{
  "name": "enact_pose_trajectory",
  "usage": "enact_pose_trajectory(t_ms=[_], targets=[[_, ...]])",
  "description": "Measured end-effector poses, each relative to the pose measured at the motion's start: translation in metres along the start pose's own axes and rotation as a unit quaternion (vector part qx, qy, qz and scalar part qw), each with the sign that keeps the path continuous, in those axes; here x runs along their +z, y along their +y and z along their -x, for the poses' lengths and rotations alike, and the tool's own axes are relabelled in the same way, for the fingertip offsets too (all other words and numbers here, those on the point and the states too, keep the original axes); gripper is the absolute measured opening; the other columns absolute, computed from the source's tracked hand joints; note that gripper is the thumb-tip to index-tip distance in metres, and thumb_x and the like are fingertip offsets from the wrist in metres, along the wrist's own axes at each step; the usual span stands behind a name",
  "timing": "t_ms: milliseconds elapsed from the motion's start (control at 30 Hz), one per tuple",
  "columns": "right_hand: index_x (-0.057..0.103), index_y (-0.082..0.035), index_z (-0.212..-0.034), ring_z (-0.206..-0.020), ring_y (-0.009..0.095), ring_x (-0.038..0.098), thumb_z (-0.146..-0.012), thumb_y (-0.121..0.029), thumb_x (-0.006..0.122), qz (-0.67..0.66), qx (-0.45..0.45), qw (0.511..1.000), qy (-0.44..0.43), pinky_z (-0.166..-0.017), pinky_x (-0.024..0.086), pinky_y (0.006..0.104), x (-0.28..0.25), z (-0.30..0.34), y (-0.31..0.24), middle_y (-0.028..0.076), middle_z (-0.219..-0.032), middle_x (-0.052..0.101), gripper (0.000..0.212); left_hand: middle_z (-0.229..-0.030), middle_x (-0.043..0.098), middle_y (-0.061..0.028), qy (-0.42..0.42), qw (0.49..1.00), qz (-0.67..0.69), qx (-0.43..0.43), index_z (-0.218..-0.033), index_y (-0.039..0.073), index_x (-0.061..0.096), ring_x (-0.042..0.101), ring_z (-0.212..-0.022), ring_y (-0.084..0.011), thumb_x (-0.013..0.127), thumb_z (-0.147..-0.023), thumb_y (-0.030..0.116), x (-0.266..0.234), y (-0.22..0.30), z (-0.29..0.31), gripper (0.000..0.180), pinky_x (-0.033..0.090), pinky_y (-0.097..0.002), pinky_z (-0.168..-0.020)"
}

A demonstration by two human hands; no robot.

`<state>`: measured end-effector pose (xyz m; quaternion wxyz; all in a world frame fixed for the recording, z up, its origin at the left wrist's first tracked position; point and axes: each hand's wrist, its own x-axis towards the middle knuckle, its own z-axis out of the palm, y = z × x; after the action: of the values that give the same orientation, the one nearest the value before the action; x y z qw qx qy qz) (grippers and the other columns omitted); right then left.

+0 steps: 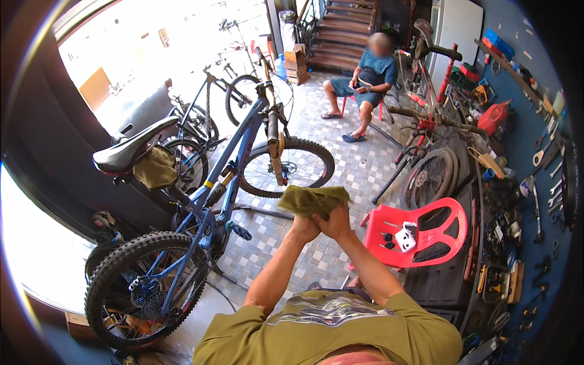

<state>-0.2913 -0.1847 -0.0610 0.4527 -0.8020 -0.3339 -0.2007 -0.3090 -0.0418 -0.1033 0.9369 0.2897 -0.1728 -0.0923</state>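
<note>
Both my hands are together in front of me, gripping an olive-green cloth (pixel 313 199). My left hand (pixel 305 227) is closed on its lower left part, and my right hand (pixel 334 222) is closed on the right part, thumbs close together. Folds of the cloth cover most of my fingers. Just left of my hands stands a blue mountain bike (pixel 196 207) with a black saddle (pixel 135 146). Another greenish cloth (pixel 154 167) hangs under that saddle. Beyond the cloth I hold is the bike's front wheel (pixel 316 164).
A red plastic chair (pixel 447 243) at my right holds a white item (pixel 405 239) and small black parts. A seated person (pixel 371 76) is farther back. Another bike (pixel 426 121) is by the tool-covered blue wall (pixel 547 243). More bikes (pixel 207 109) stand at the bright opening.
</note>
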Motion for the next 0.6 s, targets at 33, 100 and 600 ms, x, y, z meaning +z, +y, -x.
enact_pose_trajectory(t_ms=[33,100,600], targets=[[0.073,-0.011,-0.123,-0.116,0.041,0.066,-0.094,-0.054,0.067,0.004,-0.008,1.0,0.013,-0.104,0.046,0.0556,-0.005,-0.012,-0.001,0.017,-0.12,0.073,0.052,-0.159,0.048,-0.0093,0.008,0.989,-0.135,0.068,-0.157,0.006,0.044,0.045,-0.147,-0.0256,0.054,-0.107,0.044,0.003,-0.006,-0.005,0.063,0.032,-0.0424,-0.126],[0.074,-0.008,-0.112,-0.1,0.043,0.07,-0.1,-0.05,0.06,0.003,0.037,0.999,0.04,-0.091,0.052,0.0548,-0.008,-0.019,0.002,0.018,-0.104,0.075,0.045,-0.159,0.049,-0.0098,0.037,0.981,-0.166,0.09,-0.156,0.005,0.044,0.043,-0.148,-0.0259,0.049,-0.107,0.051,0.021,-0.011,-0.011,0.067,0.03,-0.0423,-0.126],[0.08,-0.005,-0.105,-0.077,0.016,0.068,-0.109,-0.068,0.038,-0.336,0.407,0.822,0.213,-0.071,0.054,0.031,-0.051,-0.037,0.023,0.006,-0.088,0.076,0.075,-0.171,0.028,-0.0176,-0.049,0.981,-0.177,-0.067,-0.165,-0.007,0.021,0.019,-0.161,-0.0284,0.038,-0.095,0.087,0.075,-0.049,0.002,0.118,0.012,-0.0458,-0.131]])
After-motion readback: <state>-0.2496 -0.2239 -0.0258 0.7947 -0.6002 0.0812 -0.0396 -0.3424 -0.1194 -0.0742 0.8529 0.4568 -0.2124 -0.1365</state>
